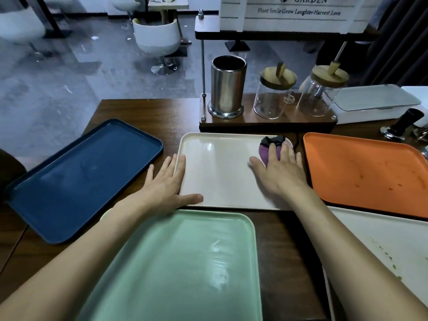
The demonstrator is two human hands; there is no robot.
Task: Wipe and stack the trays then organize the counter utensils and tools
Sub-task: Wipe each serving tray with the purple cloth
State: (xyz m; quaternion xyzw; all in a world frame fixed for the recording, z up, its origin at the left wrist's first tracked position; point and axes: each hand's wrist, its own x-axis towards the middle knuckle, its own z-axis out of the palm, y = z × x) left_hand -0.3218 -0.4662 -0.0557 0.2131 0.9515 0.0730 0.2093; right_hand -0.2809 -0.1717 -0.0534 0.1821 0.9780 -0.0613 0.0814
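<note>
Dark wooden table [278,239] is filling the view, with grey floor lying beyond its far and left edges. Cream tray [220,177] is sitting mid-table, just in front of a wooden rack [266,122] at the far edge. Right hand [280,172] is lying flat, fingers straight, pressing a purple-and-black cloth [268,147] onto the tray's far right corner (cloth showing only past the fingers). Left hand [166,184] is lying flat against the tray's left rim, thumb along its near rim, grasping nothing. Green tray [185,262] is lying at the near edge, blue tray [81,177] lying skewed at the left edge. Orange tray [366,172], bearing small dark spots, is sitting toward the right edge, with a white tray [382,239] carrying green crumbs nearer. On the rack, a steel canister [228,86] and two wood-lidded glass jars [274,96] are standing upright.
</note>
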